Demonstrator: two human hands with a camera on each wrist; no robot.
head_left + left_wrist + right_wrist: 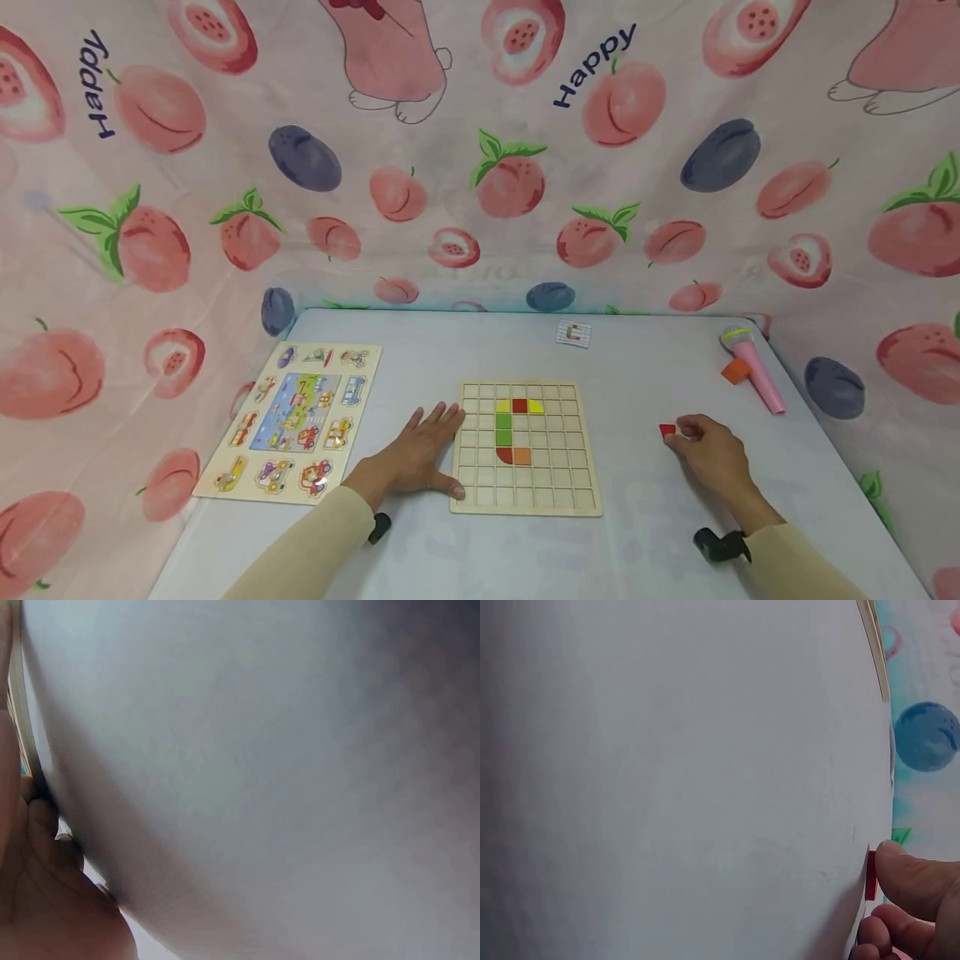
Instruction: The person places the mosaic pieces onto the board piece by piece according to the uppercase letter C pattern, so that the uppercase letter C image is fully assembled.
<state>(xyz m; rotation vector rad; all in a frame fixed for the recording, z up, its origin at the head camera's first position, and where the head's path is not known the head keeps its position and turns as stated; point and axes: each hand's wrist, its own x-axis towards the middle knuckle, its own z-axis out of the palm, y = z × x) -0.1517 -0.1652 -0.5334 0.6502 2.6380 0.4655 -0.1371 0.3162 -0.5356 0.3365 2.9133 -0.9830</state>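
Note:
A square wooden grid board (555, 487) lies on the white table in front of me. Colored pieces sit in its cells: two yellow ones with a dark red square (520, 406) between them, green squares (503, 429) below, then a rounded red piece and an orange square (522, 456). My left hand (420, 454), fingers spread, rests against the board's left edge. To the right of the board, my right hand (711, 454) pinches a small red piece (667, 430) between thumb and fingers. That piece also shows in the right wrist view, beside the thumb (915, 877).
A picture puzzle board (217, 475) lies at the left. Behind the grid board is a small card (573, 333) with a colored pattern. A pink toy microphone (763, 379) and an orange piece (736, 371) lie at the right. Fruit-printed cloth hangs behind the table.

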